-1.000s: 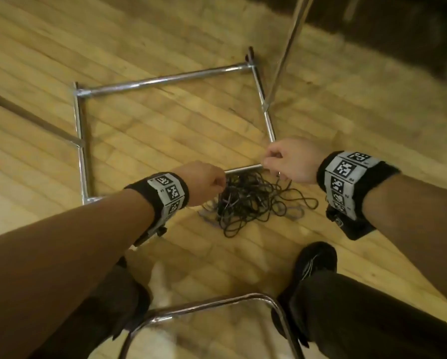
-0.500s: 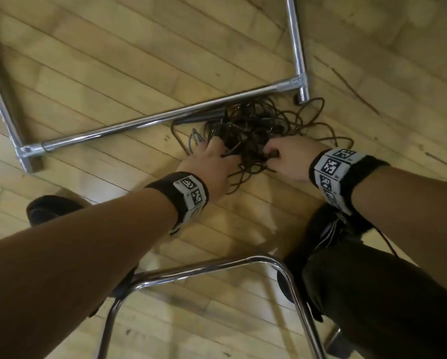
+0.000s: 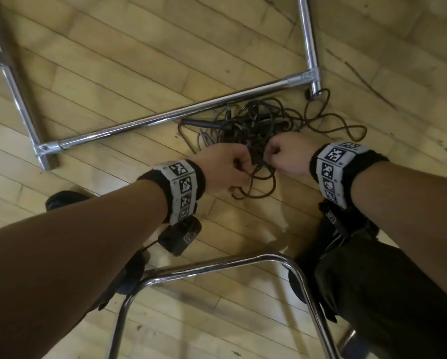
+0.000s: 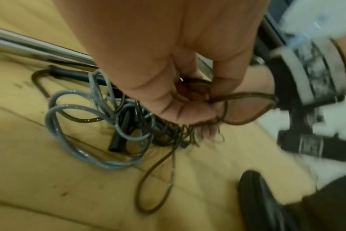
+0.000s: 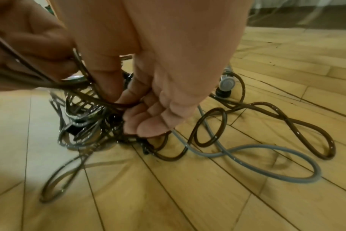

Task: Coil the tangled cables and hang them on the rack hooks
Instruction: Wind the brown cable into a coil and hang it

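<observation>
A tangle of dark brown and grey cables (image 3: 258,125) lies on the wooden floor beside the chrome rack base (image 3: 165,116). My left hand (image 3: 225,169) grips strands at the near left of the heap; in the left wrist view its fingers (image 4: 168,100) curl round a brown cable (image 4: 245,107). My right hand (image 3: 286,154) grips strands at the near right; the right wrist view shows its fingers (image 5: 148,118) curled round dark cables (image 5: 93,96). A grey cable (image 5: 267,156) and brown loops (image 5: 286,125) trail loose on the floor. No rack hooks are in view.
The rack's chrome tubes form a frame on the floor, with a corner foot (image 3: 314,81) by the cables. A curved chrome tube (image 3: 217,268) crosses just below my arms. My dark shoes (image 3: 61,200) and trouser leg (image 3: 398,294) are near the heap.
Both hands have dropped from the rack bar into the cable heap and closed on strands. My view has tilted down and closer to the floor.
</observation>
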The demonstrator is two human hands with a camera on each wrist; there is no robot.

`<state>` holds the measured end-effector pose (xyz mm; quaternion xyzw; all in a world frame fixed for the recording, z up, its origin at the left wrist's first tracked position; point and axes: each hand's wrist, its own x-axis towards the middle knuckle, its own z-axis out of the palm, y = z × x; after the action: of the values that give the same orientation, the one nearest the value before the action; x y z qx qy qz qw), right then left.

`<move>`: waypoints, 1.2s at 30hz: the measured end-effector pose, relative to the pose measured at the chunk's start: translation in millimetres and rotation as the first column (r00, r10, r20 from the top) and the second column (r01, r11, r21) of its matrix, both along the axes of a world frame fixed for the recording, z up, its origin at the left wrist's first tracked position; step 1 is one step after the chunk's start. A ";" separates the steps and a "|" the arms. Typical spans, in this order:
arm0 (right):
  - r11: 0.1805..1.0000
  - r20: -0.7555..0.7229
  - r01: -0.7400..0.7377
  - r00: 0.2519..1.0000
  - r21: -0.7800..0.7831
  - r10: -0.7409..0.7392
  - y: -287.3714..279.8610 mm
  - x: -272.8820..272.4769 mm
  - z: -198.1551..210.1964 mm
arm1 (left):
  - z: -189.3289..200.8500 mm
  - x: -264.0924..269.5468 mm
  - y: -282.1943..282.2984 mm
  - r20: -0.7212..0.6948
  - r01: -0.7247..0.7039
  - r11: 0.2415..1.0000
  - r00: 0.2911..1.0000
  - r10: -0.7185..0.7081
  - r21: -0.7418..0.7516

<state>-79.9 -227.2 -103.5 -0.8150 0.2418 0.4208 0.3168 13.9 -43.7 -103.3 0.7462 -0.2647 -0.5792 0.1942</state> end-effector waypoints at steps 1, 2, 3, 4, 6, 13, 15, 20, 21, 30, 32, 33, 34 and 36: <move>0.999 -0.018 0.030 0.999 0.042 -0.029 -0.3 2.9 8.3 | 9.1 4.1 -0.7 -0.110 -0.096 0.995 0.990 0.093 -0.020; 0.993 -0.040 0.072 0.997 0.090 -0.069 -0.8 6.1 18.1 | 18.8 8.4 -1.7 -0.185 -0.165 0.986 0.971 0.155 -0.039; 0.984 -0.066 0.124 0.991 0.131 -0.116 -1.8 9.3 29.6 | 30.0 13.1 -2.7 -0.219 -0.217 0.974 0.955 0.200 -0.059; 0.973 -0.091 0.167 0.984 0.157 -0.154 -3.6 13.1 44.6 | 43.4 18.0 -4.0 -0.232 -0.264 0.962 0.942 0.241 -0.073; 0.962 -0.115 0.191 0.978 0.195 -0.171 -9.6 20.9 82.5 | 74.3 26.3 -5.9 -0.252 -0.344 0.934 0.916 0.312 -0.093; 0.946 0.023 0.051 0.998 0.322 -0.062 -21.1 25.8 244.5 | 203.9 43.2 2.3 -0.334 -0.461 0.860 0.864 0.377 -0.219; 0.929 0.102 0.115 0.982 0.353 -0.160 -17.5 18.8 284.7 | 243.3 43.3 6.7 -0.336 -0.502 0.821 0.849 0.408 -0.271; 0.773 0.233 0.365 0.809 0.520 -0.539 4.5 -9.5 375.1 | 319.0 29.8 20.2 -0.197 -0.643 0.650 0.756 0.625 -0.406; 0.749 0.253 0.378 0.778 0.544 -0.576 10.6 -15.7 389.3 | 327.8 25.5 23.1 -0.175 -0.656 0.627 0.737 0.653 -0.421; 0.506 0.289 0.362 0.509 0.783 -0.811 39.3 -19.9 444.2 | 317.1 -2.1 40.0 0.022 -0.496 0.823 0.853 0.522 -0.279; 0.412 0.215 0.339 0.490 0.846 -0.845 36.3 -13.5 438.6 | 306.3 -2.1 37.8 0.121 -0.342 0.904 0.917 0.381 -0.257; 0.355 0.170 0.337 0.472 0.872 -0.865 33.6 -10.7 434.0 | 301.5 -2.1 34.9 0.161 -0.284 0.928 0.931 0.327 -0.242; 0.311 0.135 0.347 0.448 0.885 -0.884 31.3 -7.9 427.2 | 295.2 -1.1 32.7 0.186 -0.268 0.938 0.932 0.310 -0.221; 0.361 0.172 0.454 0.406 0.815 -0.898 23.2 -1.7 406.2 | 283.2 3.4 28.8 0.163 -0.322 0.930 0.922 0.350 -0.175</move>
<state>-81.7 -204.0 302.7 -0.5360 0.2979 0.0064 0.7899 17.3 -14.9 179.9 0.8167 -0.1911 -0.4419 0.3181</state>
